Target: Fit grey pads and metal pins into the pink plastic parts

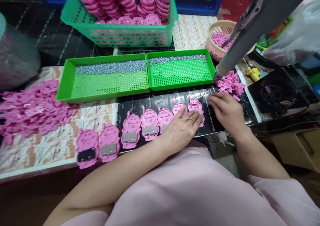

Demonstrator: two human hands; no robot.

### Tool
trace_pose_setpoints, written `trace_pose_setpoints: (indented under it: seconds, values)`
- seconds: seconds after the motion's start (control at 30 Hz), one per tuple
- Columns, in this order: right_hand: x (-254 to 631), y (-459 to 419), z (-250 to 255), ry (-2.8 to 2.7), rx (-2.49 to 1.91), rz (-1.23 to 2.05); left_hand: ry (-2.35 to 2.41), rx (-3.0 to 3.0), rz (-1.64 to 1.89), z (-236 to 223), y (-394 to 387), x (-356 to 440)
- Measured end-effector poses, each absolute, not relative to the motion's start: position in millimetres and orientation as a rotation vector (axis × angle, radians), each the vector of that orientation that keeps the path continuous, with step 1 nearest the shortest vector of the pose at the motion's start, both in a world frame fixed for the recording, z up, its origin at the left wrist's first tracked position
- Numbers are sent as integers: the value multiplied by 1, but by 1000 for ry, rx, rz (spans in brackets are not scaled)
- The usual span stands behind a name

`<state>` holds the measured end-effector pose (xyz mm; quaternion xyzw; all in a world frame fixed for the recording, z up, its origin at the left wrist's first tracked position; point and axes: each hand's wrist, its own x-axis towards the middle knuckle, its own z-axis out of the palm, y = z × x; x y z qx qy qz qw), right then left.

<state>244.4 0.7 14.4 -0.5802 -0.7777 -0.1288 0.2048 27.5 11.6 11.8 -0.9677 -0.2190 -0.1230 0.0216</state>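
A row of pink plastic toy casings [131, 126], each with a short antenna-like stub, lies along the bench's front edge. Most show a grey plate at the lower end; the leftmost casing [87, 146] has a black one. My left hand [183, 127] rests with fingers stretched over the two rightmost casings, partly covering them and the one beside. To the right of the last casing [195, 107], my right hand [228, 112] hovers with thumb and fingers pinched together, a little blurred. Whatever is between those fingertips cannot be made out.
Two green trays [107, 92] of small metal pieces stand behind the row. Further back is a green basket [120, 35] of stacked pink casings. Pink parts [37, 109] heap at left, more [231, 84] at right. A grey metal arm [240, 42] slants down near my right hand.
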Motion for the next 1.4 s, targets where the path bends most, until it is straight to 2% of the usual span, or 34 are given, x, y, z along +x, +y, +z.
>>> trace_pose_setpoints:
  seconds: [0.2,0.53,0.73,0.87,1.0,1.4]
  values:
    - [290,-16,5,-1962,-2036,-383,-693,-3007,-384,13,12,29]
    - [302,-28,-6,-1928,-1968,-338,-781,-2879,-643,24,14,-17]
    - [272,-24,12,-1866,-1696,-221,-880,-2879,-655,12,-2,-33]
    - [217,-5,25,-2130,-1317,1,-869,-2873,-637,4,-6,-28]
    - [185,23,18,-2358,-1202,-65,-855,-2863,-571,0,-5,-23]
    - [184,45,21,-2652,-1123,-155,-858,-2885,-564,3,-2,-23]
